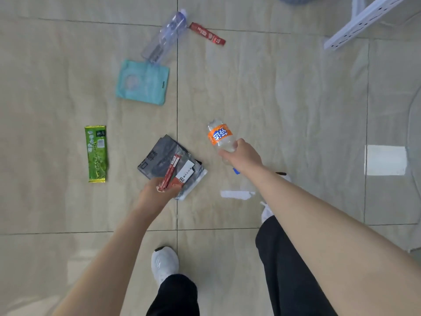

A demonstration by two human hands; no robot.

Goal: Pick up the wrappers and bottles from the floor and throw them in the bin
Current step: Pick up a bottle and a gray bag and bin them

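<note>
Two hands loaded, litter left on the floor.
Left hand point(159, 190) clamps bunched wrappers point(173, 165); right hand point(242, 156) wraps the orange-labelled bottle point(221, 135), freeing neither.

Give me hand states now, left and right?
Left hand: closed on a bundle of wrappers.
Right hand: closed on the orange-label bottle.

— Can any print be read here?
— Barely. The clear plastic bottle with the orange label point(220, 136), at the centre of the frame, shows white-and-blue Chinese characters, too tilted to make out.
— And the wrappers?
— The long green foil wrapper point(96, 153) at middle left carries pale characters and a barcode patch, the slim red sachet point(207, 33) at upper centre white lettering; both are too blurred to read.
</note>
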